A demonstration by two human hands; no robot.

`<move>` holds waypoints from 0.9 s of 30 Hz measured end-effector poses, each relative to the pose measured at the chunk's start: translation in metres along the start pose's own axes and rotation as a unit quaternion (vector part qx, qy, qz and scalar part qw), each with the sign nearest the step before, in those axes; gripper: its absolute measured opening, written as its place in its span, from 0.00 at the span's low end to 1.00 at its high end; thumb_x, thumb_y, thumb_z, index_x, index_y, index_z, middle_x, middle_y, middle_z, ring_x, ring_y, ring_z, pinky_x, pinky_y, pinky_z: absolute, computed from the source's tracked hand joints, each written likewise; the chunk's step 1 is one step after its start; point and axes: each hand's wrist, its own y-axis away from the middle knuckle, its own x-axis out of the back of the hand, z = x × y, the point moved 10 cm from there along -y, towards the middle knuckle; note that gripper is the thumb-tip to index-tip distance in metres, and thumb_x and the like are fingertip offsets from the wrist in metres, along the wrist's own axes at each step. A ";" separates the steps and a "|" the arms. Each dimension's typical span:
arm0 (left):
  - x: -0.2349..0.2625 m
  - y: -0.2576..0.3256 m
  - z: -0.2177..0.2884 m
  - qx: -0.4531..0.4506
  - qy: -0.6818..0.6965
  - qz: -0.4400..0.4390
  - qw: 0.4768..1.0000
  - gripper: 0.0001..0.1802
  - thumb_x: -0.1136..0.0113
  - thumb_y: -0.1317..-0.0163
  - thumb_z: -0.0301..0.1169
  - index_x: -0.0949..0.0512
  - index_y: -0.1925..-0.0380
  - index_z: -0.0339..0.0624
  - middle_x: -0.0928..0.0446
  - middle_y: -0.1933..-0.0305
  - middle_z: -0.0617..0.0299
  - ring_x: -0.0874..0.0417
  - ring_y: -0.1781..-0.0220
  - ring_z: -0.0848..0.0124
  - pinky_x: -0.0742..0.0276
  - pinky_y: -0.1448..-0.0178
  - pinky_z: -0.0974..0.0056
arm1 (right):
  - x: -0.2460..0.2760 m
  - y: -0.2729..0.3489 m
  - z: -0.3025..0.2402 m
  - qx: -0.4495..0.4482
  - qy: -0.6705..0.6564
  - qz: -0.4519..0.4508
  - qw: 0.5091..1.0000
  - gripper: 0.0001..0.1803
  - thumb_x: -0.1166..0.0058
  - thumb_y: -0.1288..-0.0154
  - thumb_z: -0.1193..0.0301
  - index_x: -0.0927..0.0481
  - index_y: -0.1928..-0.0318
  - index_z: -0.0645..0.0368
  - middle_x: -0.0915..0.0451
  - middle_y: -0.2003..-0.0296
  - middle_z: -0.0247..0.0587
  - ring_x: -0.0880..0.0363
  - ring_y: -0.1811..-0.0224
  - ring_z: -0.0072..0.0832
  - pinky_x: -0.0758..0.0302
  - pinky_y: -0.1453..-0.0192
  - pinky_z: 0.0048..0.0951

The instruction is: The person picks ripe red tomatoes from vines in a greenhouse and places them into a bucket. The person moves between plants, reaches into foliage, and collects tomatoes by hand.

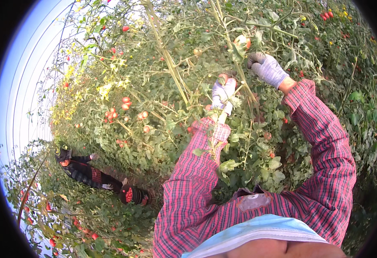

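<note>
One co-worker (83,172) appears at far left beside a dark container (141,196) of red fruit (129,195), in a narrow gap between leafy rows. Mid-scene, a pinkish tomato (223,78) sits at the fingertips of our gloved left hand (223,93); leaves partly cover the fingers, so we cannot tell whether they grip it. A thick stem (246,84) rises between our hands, leaving little open room. Just above and left of our gloved right hand (268,69), a larger tomato (242,41) hangs partly behind a leaf; the fingers curl inward, pinching what, we cannot tell. Dense foliage (360,107) fills the right edge.
</note>
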 end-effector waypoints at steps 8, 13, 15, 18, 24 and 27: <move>0.008 -0.044 -0.115 0.127 0.310 -0.075 0.939 0.11 0.55 0.29 0.37 0.29 0.54 0.45 0.26 0.58 0.62 0.25 0.58 0.72 0.28 0.56 0.66 | -0.007 0.059 -0.085 0.063 -0.094 -0.027 0.993 0.12 0.52 0.41 0.71 0.20 0.59 0.60 0.19 0.65 0.44 0.20 0.60 0.32 0.24 0.52 0.32; -0.020 -0.005 -0.048 0.131 0.447 -0.053 0.883 0.12 0.49 0.32 0.39 0.26 0.53 0.47 0.27 0.62 0.67 0.26 0.69 0.74 0.26 0.70 0.66 | 0.005 0.086 -0.204 0.337 -0.036 0.027 0.940 0.18 0.52 0.45 0.76 0.24 0.52 0.58 0.22 0.57 0.44 0.21 0.53 0.36 0.25 0.47 0.33; 0.021 0.010 -0.063 0.158 0.298 0.016 0.941 0.12 0.47 0.33 0.37 0.26 0.53 0.47 0.26 0.63 0.67 0.26 0.72 0.73 0.25 0.73 0.65 | 0.034 0.059 -0.220 0.302 -0.094 0.106 0.943 0.15 0.49 0.42 0.77 0.24 0.52 0.59 0.22 0.57 0.37 0.21 0.65 0.24 0.24 0.58 0.25; 0.036 0.049 -0.052 0.176 0.133 0.060 0.974 0.11 0.45 0.34 0.35 0.26 0.54 0.46 0.24 0.63 0.65 0.23 0.72 0.71 0.23 0.74 0.66 | 0.077 0.008 -0.228 0.241 -0.265 0.177 0.917 0.19 0.45 0.40 0.67 0.26 0.48 0.54 0.25 0.55 0.38 0.24 0.68 0.24 0.28 0.68 0.25; 0.053 0.136 -0.078 0.274 0.240 -0.052 0.930 0.11 0.49 0.33 0.36 0.27 0.55 0.45 0.24 0.64 0.62 0.22 0.70 0.63 0.25 0.69 0.64 | 0.117 -0.071 -0.197 0.059 -0.335 0.277 0.899 0.26 0.42 0.41 0.58 0.30 0.43 0.50 0.28 0.50 0.37 0.27 0.71 0.23 0.33 0.74 0.28; 0.096 0.184 -0.070 0.240 0.154 -0.049 0.957 0.13 0.50 0.34 0.34 0.27 0.51 0.44 0.24 0.61 0.62 0.23 0.69 0.69 0.26 0.67 0.66 | 0.112 -0.099 -0.193 0.036 -0.370 0.270 0.888 0.22 0.43 0.41 0.58 0.29 0.48 0.50 0.27 0.55 0.35 0.29 0.74 0.22 0.35 0.77 0.26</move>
